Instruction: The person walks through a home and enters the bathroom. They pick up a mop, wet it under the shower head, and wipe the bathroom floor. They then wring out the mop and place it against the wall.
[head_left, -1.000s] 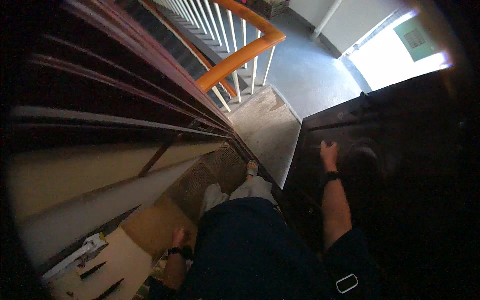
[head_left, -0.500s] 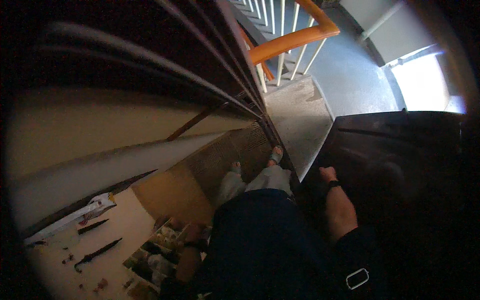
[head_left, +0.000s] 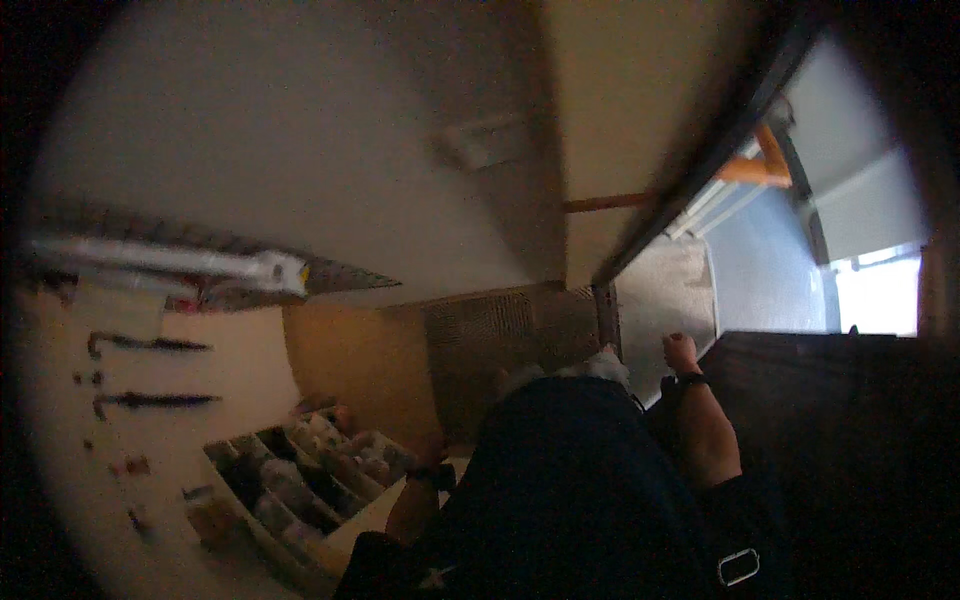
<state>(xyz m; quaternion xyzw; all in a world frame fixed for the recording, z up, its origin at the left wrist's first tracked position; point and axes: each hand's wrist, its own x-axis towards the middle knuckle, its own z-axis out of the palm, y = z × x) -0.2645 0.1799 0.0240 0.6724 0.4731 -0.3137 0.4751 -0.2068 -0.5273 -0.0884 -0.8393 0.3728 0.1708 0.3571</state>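
My right hand (head_left: 680, 352) is closed in a fist at the edge of a dark door (head_left: 800, 430) on the right. Whatever lies inside its fingers is hidden. A dark band circles that wrist. Low in the view, my left hand (head_left: 430, 450) is dim and blurred beside a divided rack (head_left: 345, 535), and its fingers cannot be made out. Several pale and dark items fill the rack's compartments.
Beyond the doorway lies a landing (head_left: 765, 260) with an orange handrail (head_left: 755, 170) and a bright opening (head_left: 880, 290). A brown mat (head_left: 480, 335) covers the floor before my feet. Two dark umbrellas (head_left: 165, 400) with hooked handles show against a pale surface at left.
My view has swung, bringing more pale wall and the rack into sight. The landing and railing now sit farther right and look narrower. My right hand stays closed by the door's edge.
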